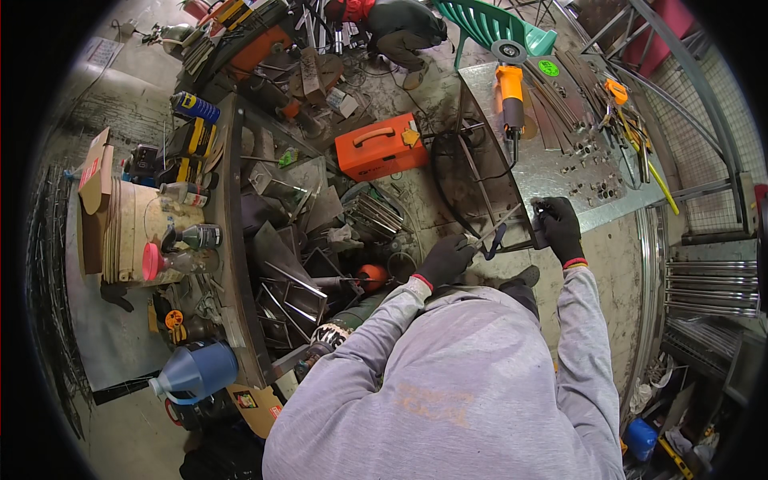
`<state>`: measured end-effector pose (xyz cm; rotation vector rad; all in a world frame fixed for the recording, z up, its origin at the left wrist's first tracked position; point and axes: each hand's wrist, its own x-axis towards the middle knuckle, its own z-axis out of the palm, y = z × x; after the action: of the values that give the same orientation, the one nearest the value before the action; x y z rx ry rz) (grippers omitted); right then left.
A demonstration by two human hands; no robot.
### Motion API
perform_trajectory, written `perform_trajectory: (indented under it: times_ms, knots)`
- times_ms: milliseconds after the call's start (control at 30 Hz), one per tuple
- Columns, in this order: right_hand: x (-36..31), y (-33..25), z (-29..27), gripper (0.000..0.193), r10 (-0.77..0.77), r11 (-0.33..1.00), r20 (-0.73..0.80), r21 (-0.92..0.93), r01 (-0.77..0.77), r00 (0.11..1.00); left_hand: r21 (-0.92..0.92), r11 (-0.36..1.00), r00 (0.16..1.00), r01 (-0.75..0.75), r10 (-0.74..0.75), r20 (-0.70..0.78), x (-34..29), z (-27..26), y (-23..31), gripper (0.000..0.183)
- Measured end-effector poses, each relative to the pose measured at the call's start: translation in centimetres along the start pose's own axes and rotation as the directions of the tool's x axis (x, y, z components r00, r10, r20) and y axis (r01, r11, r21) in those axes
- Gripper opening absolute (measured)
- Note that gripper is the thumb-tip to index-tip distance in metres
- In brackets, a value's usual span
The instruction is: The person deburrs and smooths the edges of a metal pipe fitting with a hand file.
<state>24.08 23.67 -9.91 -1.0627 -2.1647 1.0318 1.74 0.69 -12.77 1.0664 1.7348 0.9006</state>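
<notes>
Cluttered shop floor (614, 268), metal-topped workbench (546, 178). A slim pale rod (499, 224) is gripped in the closed left hand (448, 260), aimed toward 2 o'clock. The right hand (559, 226) is curled at the bench corner; whether anything's held can't be told. An angle grinder (510, 94) is parked at its 11 o'clock, orange carry-handled case (382, 150) at 10.

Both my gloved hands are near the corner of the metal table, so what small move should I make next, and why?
Perhaps ease the left hand a little toward the right hand: the thin strip it seems to grip slants up toward the table, and the right hand is already at the corner. I can't tell whether the strip touches the table.
</notes>
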Motion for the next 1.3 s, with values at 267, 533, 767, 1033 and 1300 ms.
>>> perform_trajectory:
  times_ms: [267, 533, 767, 1033, 1300]
  knots:
    - [0.1, 0.7, 0.2, 0.033, 0.008, 1.0, -0.011, 0.028, -0.008, 1.0, -0.058, 0.995, 0.996, 0.085, -0.083, 0.033, 0.3, 0.3, -0.5, 0.031]
    - [0.0, 0.5, 0.2, 0.035, 0.033, 0.998, -0.002, 0.06, -0.032, 0.999, 0.093, 0.995, 0.999, 0.025, -0.028, 0.025, 0.4, 0.3, -0.8, 0.031]
    - [0.1, 0.5, 0.0, 0.033, -0.032, 0.999, -0.007, 0.039, 0.032, 0.999, -0.015, 0.999, 1.0, 0.031, -0.031, 0.002, 0.3, 0.8, -1.2, 0.029]
    - [0.0, 0.0, 0.0, 0.029, 0.015, 0.998, -0.001, 0.068, -0.015, 1.0, -0.056, 0.996, 0.998, 0.068, -0.068, -0.001, 0.3, 0.5, -0.6, 0.033]
    - [0.0, 0.2, 0.1, 0.034, 0.014, 0.999, -0.002, 0.044, -0.014, 1.0, -0.079, 0.996, 0.999, 0.034, -0.03, 0.045, 0.7, 0.9, -2.1, 0.026]
